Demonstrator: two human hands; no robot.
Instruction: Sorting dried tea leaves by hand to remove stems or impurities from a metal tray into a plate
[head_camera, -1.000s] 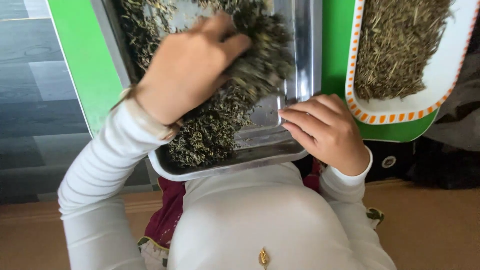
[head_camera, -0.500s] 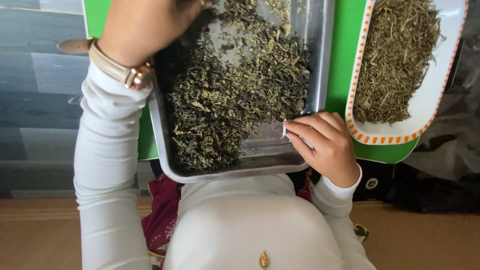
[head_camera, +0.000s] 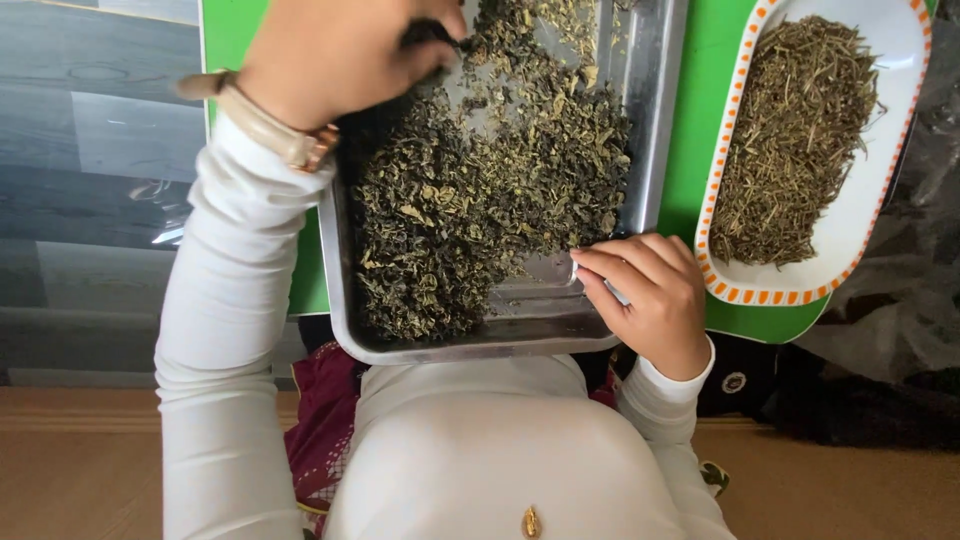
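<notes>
A metal tray (head_camera: 655, 120) rests on a green table (head_camera: 705, 130) and holds a heap of dried green leaves (head_camera: 470, 200). My left hand (head_camera: 340, 50) reaches over the far left part of the heap, fingers curled down into the leaves; a watch with a pale strap (head_camera: 265, 125) sits on that wrist. My right hand (head_camera: 645, 295) lies at the tray's near right corner, its fingers bent and pressed together on the rim and bare metal floor. Whether it pinches anything is hidden.
To the right stands a white oval dish with an orange-patterned rim (head_camera: 885, 180), filled with dried stalks (head_camera: 795, 140). Grey wood-look flooring (head_camera: 90, 180) lies left of the table. A dark bag (head_camera: 880, 400) sits at the lower right.
My left hand has moved away from me across the leaves, from the tray's middle to its far left end, uncovering the heap. My right hand stayed at the near right corner.
</notes>
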